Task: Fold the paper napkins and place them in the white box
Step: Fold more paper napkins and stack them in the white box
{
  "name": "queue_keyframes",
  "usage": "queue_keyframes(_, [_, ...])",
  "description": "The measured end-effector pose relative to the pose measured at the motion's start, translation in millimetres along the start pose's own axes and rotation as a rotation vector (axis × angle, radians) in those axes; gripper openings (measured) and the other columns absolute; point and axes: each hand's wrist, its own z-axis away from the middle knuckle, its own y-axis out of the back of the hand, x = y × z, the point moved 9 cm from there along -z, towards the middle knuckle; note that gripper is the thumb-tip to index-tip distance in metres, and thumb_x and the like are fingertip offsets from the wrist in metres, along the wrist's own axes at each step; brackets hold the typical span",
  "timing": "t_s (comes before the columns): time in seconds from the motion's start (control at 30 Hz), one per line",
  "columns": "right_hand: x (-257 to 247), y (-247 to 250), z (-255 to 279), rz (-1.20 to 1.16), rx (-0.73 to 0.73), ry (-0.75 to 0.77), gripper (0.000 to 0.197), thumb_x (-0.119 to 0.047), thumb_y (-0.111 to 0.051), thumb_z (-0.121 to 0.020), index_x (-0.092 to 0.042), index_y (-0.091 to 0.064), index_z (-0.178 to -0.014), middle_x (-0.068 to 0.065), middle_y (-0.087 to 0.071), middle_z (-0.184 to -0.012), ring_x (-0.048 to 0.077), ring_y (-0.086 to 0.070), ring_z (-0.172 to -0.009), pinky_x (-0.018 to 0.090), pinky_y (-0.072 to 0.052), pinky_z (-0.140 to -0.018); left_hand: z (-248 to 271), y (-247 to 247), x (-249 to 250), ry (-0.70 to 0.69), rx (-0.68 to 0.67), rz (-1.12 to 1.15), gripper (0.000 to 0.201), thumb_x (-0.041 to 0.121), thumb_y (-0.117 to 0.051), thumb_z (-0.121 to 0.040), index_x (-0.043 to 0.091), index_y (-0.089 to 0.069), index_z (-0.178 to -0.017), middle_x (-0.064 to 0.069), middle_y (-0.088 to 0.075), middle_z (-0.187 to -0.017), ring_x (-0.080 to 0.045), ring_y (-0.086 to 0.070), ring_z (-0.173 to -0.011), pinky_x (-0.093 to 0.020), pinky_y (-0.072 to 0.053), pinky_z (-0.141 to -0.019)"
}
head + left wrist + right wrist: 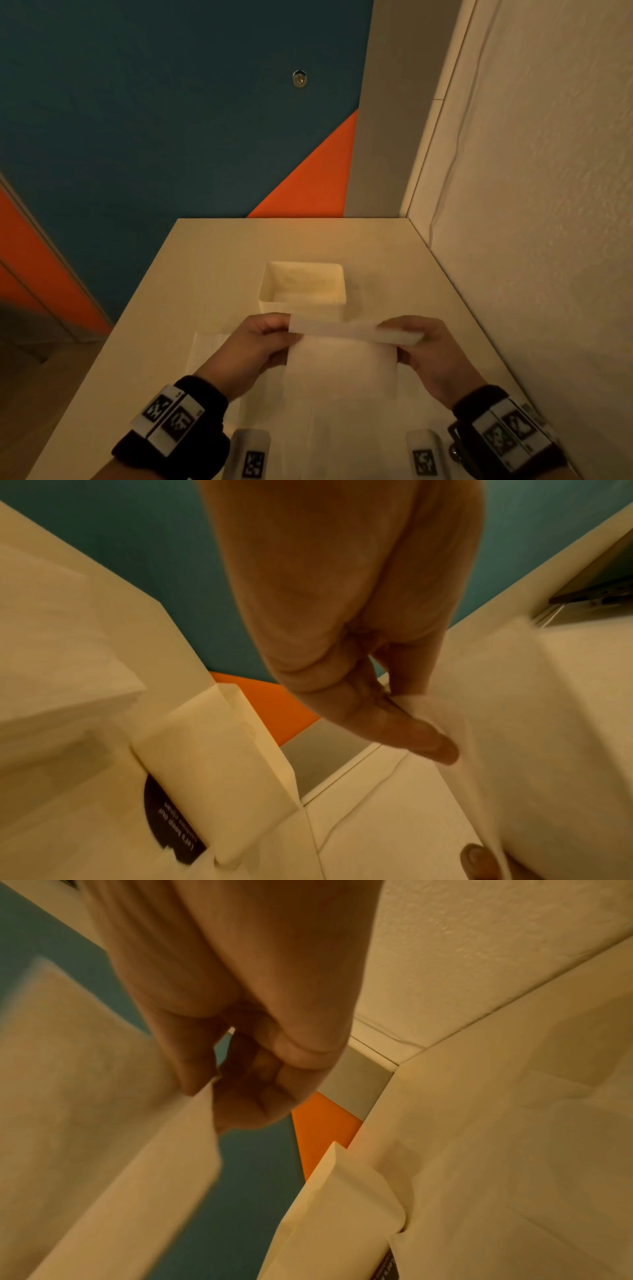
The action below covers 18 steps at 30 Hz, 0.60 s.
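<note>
Above the pale tabletop (212,260), just short of the white box (302,286), left hand (263,337) and right hand (416,346) pinch the far corners of a paper napkin (342,363): light, limp, tearable, best gripped at corners.

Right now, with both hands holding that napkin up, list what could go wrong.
1. The napkin is held only at its top edge by the left hand and right hand; a pinch could slip, skewing the fold.
2. The thin paper might tear if pulled taut.
3. The hanging sheet may brush the white box just behind it.
</note>
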Motion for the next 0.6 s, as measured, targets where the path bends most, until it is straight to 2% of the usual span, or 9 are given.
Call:
queue_keyframes(0.07, [-2.1, -0.7, -1.4, 0.000, -0.030, 0.007, 0.040, 0.015, -0.051, -0.083, -0.010, -0.076, -0.063, 0.003, -0.072, -0.070, 0.011, -0.066, -0.062, 0.021, -0.052, -0.053, 1.2, 4.4, 4.9, 0.000, 0.000, -0.005, 0.041, -0.006, -0.043, -0.091, 0.010, -0.078, -0.076, -0.006, -0.074, -0.091, -0.015, -0.069, -0.078, -0.021, -0.054, -0.063])
queue_keyframes(0.13, [-3.3, -3.6, -3.2, 0.003, -0.062, 0.002, 0.043, 0.017, -0.048, -0.084, -0.008, -0.075, -0.062, 0.002, -0.071, -0.069, 0.009, -0.065, -0.061, 0.018, -0.050, -0.053, 0.8, 4.1, 10.5, -0.023, -0.014, 0.017, 0.033, 0.008, -0.046, -0.089, 0.008, -0.077, -0.079, -0.008, -0.074, -0.096, -0.018, -0.069, -0.080, -0.024, -0.055, -0.066])
queue_keyframes(0.2, [-3.4, -5.0, -4.8, -0.019, -0.074, -0.007, 0.048, 0.016, -0.042, -0.086, -0.010, -0.075, -0.061, 0.003, -0.070, -0.075, 0.016, -0.065, -0.071, 0.024, -0.052, -0.059, 1.3, 3.2, 12.9, -0.049, -0.014, 0.022, 0.021, 0.024, -0.063, -0.074, 0.011, -0.078, -0.082, -0.007, -0.073, -0.097, -0.019, -0.068, -0.080, -0.026, -0.056, -0.068])
queue_keyframes(0.27, [-3.1, -4.4, -5.5, -0.092, -0.073, -0.018, 0.051, 0.012, -0.033, -0.088, -0.010, -0.075, -0.069, 0.008, -0.068, -0.082, 0.023, -0.064, -0.078, 0.031, -0.054, -0.064, -0.6, 8.0, 12.0, -0.084, 0.052, -0.032, 0.013, 0.014, -0.076, -0.068, 0.018, -0.078, -0.080, -0.006, -0.072, -0.093, -0.020, -0.065, -0.077, -0.028, -0.054, -0.069])
queue_keyframes(0.3, [-5.1, -6.2, -4.6, -0.115, -0.081, -0.023, 0.049, 0.008, -0.031, -0.090, -0.012, -0.074, -0.079, 0.011, -0.066, -0.085, 0.026, -0.062, -0.079, 0.035, -0.054, -0.065, -1.5, 10.4, 10.4, -0.102, 0.083, -0.070, 0.017, 0.008, -0.076, -0.068, 0.021, -0.077, -0.080, -0.006, -0.071, -0.090, -0.022, -0.062, -0.076, -0.030, -0.052, -0.070])
queue_keyframes(0.37, [-6.1, -9.9, -3.3, -0.092, -0.097, -0.024, 0.036, 0.004, -0.042, -0.092, -0.022, -0.064, -0.103, 0.014, -0.065, -0.088, 0.027, -0.062, -0.079, 0.040, -0.054, -0.069, -1.2, 11.0, 8.5, -0.119, 0.124, -0.089, 0.027, -0.003, -0.073, -0.073, 0.023, -0.077, -0.079, -0.005, -0.070, -0.086, -0.022, -0.060, -0.074, -0.029, -0.052, -0.069])
queue_keyframes(0.4, [-5.9, -9.8, -3.6, -0.046, -0.089, -0.017, 0.039, 0.005, -0.050, -0.089, -0.026, -0.056, -0.112, 0.015, -0.067, -0.089, 0.027, -0.064, -0.079, 0.041, -0.055, -0.072, -0.6, 10.6, 8.3, -0.123, 0.133, -0.084, 0.029, -0.005, -0.072, -0.074, 0.023, -0.077, -0.079, -0.004, -0.070, -0.086, -0.021, -0.060, -0.073, -0.028, -0.052, -0.068])
queue_keyframes(0.5, [-10.8, -8.9, -3.6, 0.098, -0.043, 0.034, 0.059, 0.013, -0.061, -0.081, -0.030, -0.048, -0.119, 0.015, -0.071, -0.091, 0.025, -0.067, -0.077, 0.034, -0.057, -0.068, 1.8, 4.8, 10.4, -0.122, 0.083, -0.048, 0.027, -0.001, -0.071, -0.075, 0.025, -0.076, -0.081, 0.001, -0.070, -0.091, -0.018, -0.065, -0.077, -0.031, -0.054, -0.070])
queue_keyframes(0.6, [-16.9, -12.5, -6.0, 0.201, -0.069, 0.058, 0.058, 0.013, -0.060, -0.081, -0.029, -0.049, -0.118, 0.007, -0.069, -0.082, 0.024, -0.066, -0.072, 0.028, -0.055, -0.064, 6.2, -7.8, 18.1, -0.122, -0.040, -0.145, 0.018, 0.008, -0.070, -0.077, 0.024, -0.077, -0.084, 0.006, -0.072, -0.097, -0.010, -0.067, -0.081, -0.023, -0.053, -0.064])
